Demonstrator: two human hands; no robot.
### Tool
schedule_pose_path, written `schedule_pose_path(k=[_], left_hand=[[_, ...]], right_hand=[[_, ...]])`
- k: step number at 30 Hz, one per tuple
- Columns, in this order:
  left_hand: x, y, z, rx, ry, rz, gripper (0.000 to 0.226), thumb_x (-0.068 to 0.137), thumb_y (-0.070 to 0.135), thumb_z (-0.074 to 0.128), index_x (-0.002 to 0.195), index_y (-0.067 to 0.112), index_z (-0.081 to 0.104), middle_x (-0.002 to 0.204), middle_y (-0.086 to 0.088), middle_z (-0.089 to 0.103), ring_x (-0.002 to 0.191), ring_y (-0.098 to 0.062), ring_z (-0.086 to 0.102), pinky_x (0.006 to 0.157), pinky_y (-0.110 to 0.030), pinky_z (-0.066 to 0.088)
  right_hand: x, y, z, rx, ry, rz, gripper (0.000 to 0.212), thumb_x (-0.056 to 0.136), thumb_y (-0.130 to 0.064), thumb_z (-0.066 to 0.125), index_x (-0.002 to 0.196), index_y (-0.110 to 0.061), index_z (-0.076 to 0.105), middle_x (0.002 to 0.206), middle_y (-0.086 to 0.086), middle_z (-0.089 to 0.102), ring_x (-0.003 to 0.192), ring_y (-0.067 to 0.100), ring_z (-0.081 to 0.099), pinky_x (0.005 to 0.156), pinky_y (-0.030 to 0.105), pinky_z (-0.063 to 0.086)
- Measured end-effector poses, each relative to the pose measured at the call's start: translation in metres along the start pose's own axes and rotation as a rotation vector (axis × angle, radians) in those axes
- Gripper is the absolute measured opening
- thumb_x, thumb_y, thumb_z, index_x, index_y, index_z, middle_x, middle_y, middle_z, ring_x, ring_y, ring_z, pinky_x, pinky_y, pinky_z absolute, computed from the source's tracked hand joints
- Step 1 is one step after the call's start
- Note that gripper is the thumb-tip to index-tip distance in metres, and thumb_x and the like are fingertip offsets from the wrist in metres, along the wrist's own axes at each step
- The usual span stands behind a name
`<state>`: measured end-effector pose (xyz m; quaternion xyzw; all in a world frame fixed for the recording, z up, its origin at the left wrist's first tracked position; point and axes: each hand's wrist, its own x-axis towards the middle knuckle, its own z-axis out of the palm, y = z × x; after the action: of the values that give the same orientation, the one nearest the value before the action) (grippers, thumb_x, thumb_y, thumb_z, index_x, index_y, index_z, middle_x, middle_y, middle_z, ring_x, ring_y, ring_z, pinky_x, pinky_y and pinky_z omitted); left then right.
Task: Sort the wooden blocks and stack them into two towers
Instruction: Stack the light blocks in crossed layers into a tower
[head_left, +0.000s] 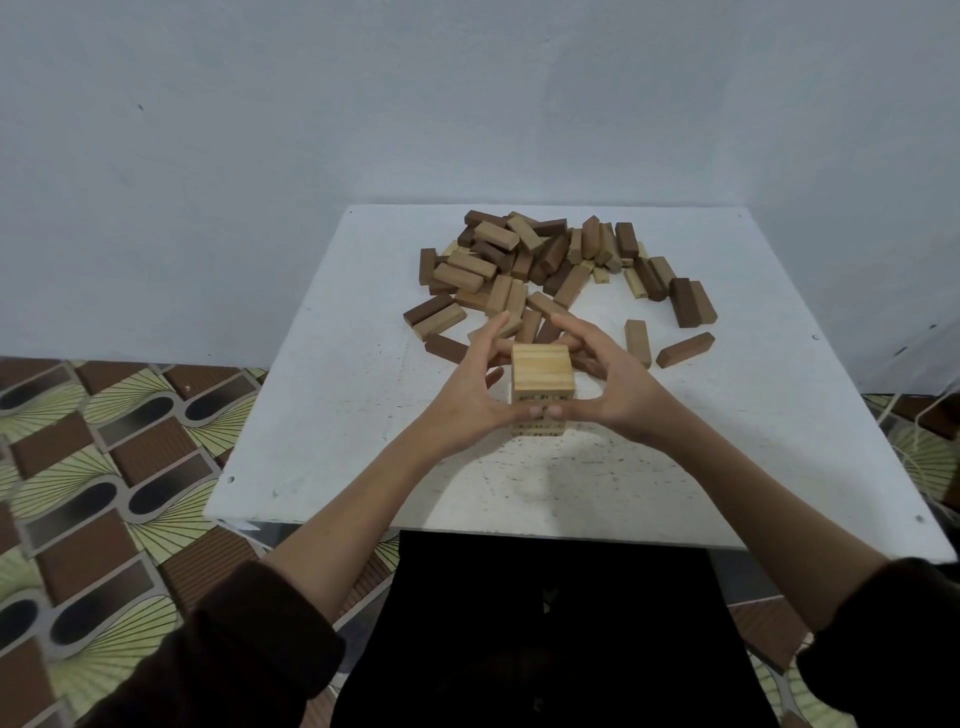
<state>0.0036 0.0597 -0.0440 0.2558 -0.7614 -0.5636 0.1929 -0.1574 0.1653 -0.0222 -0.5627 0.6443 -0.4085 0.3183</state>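
The left grip (475, 387) and right grip (615, 384) both cup the pale tower (543, 371) near the middle of the worktop (322, 415), fingers curled round its sides and back, thumbs pressed on its front. An uneven squeeze or a jerky release could skew or topple it. The mixed pile (540, 260) lies just behind, so a finger could drag loose blocks against it.

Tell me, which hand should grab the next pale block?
Right, probably. Both hands cup the pale tower, but a loose pale block lies at the right of the pile, nearer the right hand than the left hand.
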Motion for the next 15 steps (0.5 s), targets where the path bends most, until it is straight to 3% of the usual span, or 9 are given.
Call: schedule_pose_path(k=[5, 8, 12, 15], left_hand=[[0.0004, 0.0007, 0.0004, -0.015, -0.007, -0.005, 0.106, 0.063, 0.026, 0.080, 0.147, 0.026, 0.015, 0.124, -0.001, 0.050, 0.123, -0.011, 0.047, 0.113, -0.038, 0.032], [-0.0008, 0.0024, 0.0014, -0.020, -0.014, 0.005, 0.102, 0.062, 0.026, 0.080, 0.141, 0.034, 0.017, 0.121, 0.000, 0.050, 0.122, -0.012, 0.047, 0.113, -0.038, 0.032], [-0.0013, 0.0030, 0.0023, -0.021, -0.001, 0.015, 0.097, 0.062, 0.026, 0.079, 0.137, 0.038, 0.018, 0.120, 0.000, 0.050, 0.122, -0.012, 0.047, 0.112, -0.033, 0.033], [-0.0022, 0.0040, 0.0026, -0.033, -0.001, 0.007, 0.097, 0.062, 0.025, 0.079, 0.137, 0.037, 0.019, 0.120, 0.000, 0.051, 0.121, -0.010, 0.047, 0.110, -0.029, 0.033]], right_hand=[[-0.0009, 0.0022, -0.0002, 0.002, -0.008, 0.011, 0.087, 0.070, -0.015, 0.081, 0.138, -0.030, 0.029, 0.113, -0.011, 0.050, 0.113, -0.002, 0.048, 0.106, 0.021, 0.033], [-0.0013, 0.0052, 0.0014, -0.008, -0.009, 0.027, 0.090, 0.071, -0.012, 0.081, 0.143, -0.022, 0.029, 0.116, -0.010, 0.049, 0.113, 0.000, 0.047, 0.104, 0.018, 0.033], [0.0001, 0.0093, 0.0027, -0.036, 0.004, 0.032, 0.089, 0.072, -0.008, 0.079, 0.144, -0.018, 0.029, 0.120, -0.003, 0.048, 0.112, 0.003, 0.046, 0.094, 0.003, 0.033], [0.0013, 0.0100, 0.0031, -0.044, 0.000, 0.041, 0.088, 0.073, -0.008, 0.079, 0.144, -0.019, 0.029, 0.118, -0.004, 0.048, 0.109, 0.001, 0.046, 0.090, -0.002, 0.032]])
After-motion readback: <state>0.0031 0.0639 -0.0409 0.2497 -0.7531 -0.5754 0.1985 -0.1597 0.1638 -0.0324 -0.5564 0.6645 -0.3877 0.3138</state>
